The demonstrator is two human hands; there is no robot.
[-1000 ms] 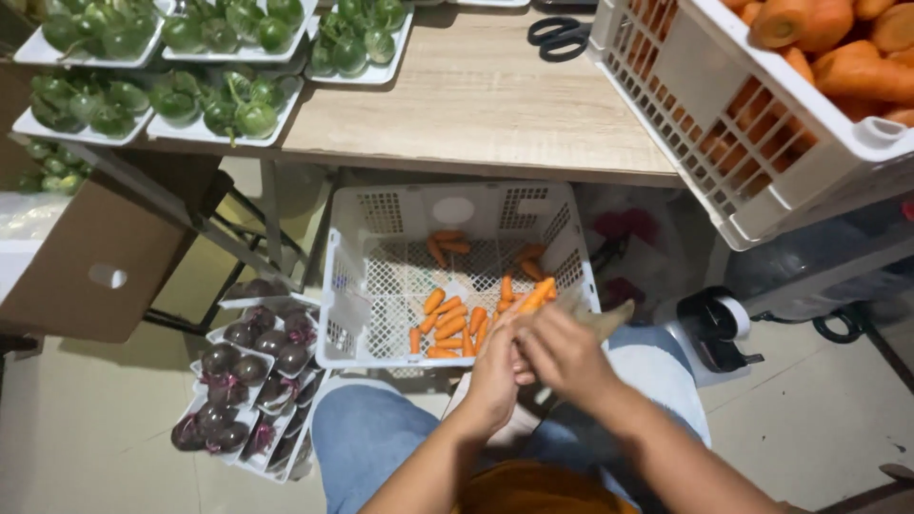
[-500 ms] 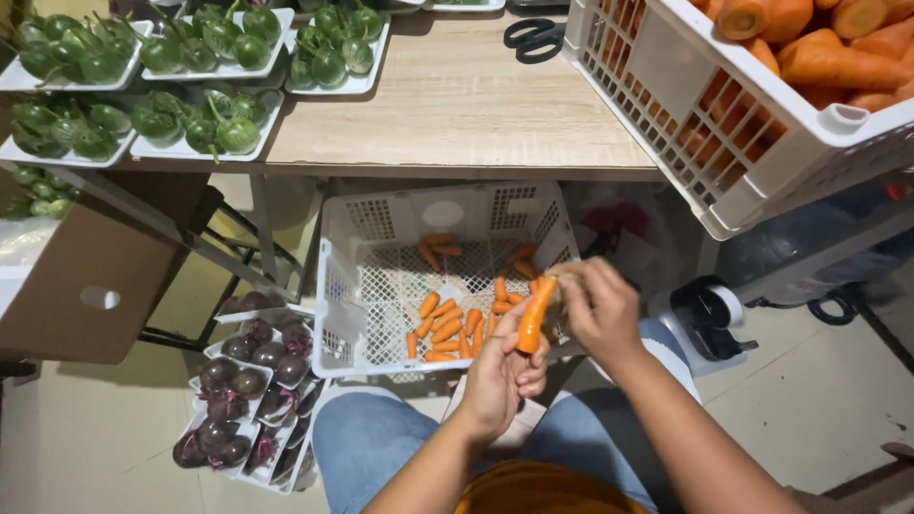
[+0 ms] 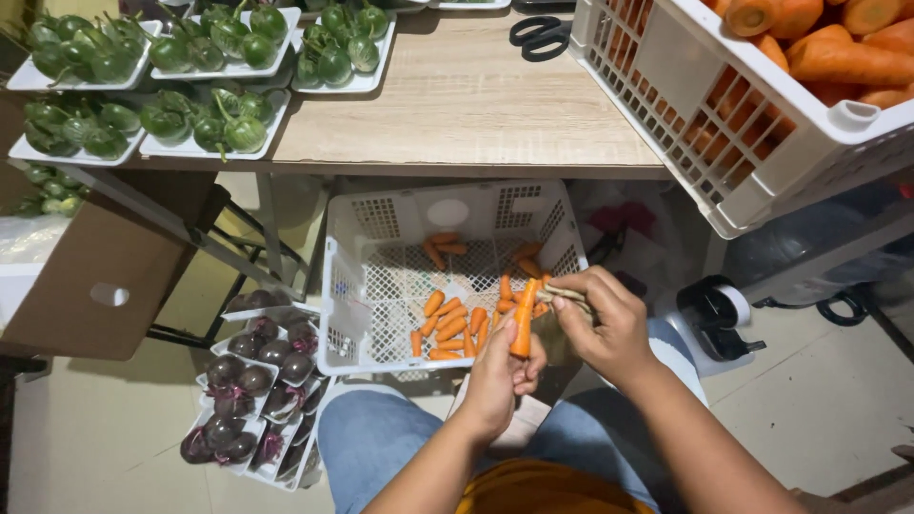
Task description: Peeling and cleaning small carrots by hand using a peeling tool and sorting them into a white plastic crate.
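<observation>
I judge the carrot [image 3: 523,328] stiff and light, pinched low by my left hand [image 3: 500,376], my right hand [image 3: 605,328] gripping a peeler [image 3: 564,295].

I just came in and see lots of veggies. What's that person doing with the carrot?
A seated person holds a small carrot upright in the left hand, while the right hand works at its top with a light-coloured tool. Below sits a white basket holding small carrot pieces.
</observation>
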